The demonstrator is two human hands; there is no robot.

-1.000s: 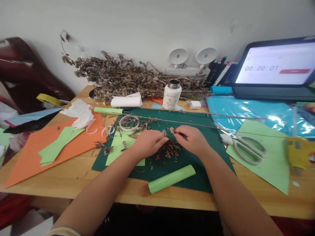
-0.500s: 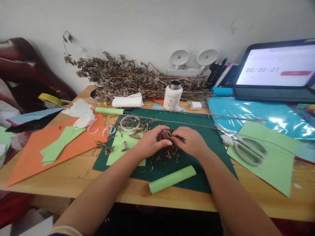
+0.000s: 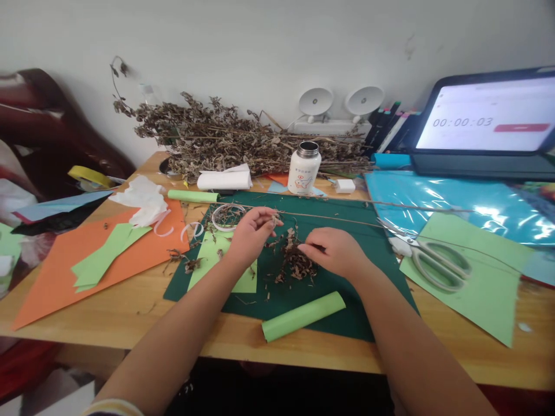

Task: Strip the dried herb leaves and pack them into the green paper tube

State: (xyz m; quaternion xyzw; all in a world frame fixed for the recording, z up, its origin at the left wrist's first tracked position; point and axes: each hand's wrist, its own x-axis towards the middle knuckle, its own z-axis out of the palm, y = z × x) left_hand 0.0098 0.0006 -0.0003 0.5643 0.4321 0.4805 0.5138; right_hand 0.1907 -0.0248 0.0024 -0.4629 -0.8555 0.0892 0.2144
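My left hand (image 3: 254, 231) is closed in a pinch on a small dried leaf piece (image 3: 276, 219), above the green cutting mat (image 3: 359, 312). My right hand (image 3: 333, 249) has its fingers curled together at the right edge of a pile of crumbled dried leaves (image 3: 298, 263); what its fingertips hold, if anything, is hidden. Left of the pile lies a light green paper sheet (image 3: 246, 283). A white ring of tape (image 3: 215, 222) encloses dried bits beside my left hand. In front of the pile is a rolled green paper (image 3: 303, 316).
A bundle of dried plants (image 3: 208, 136) lies along the wall behind a white open bottle (image 3: 304, 170). Scissors (image 3: 437, 263) rest on green paper (image 3: 485, 289) at right. Long thin stems (image 3: 338, 218) cross the mat. A tablet (image 3: 485, 115) stands back right; orange paper (image 3: 56, 277) lies left.
My left hand has moved left and slightly up, away from my right hand, with the leaf piece. More of the pile now shows. My right hand has barely moved.
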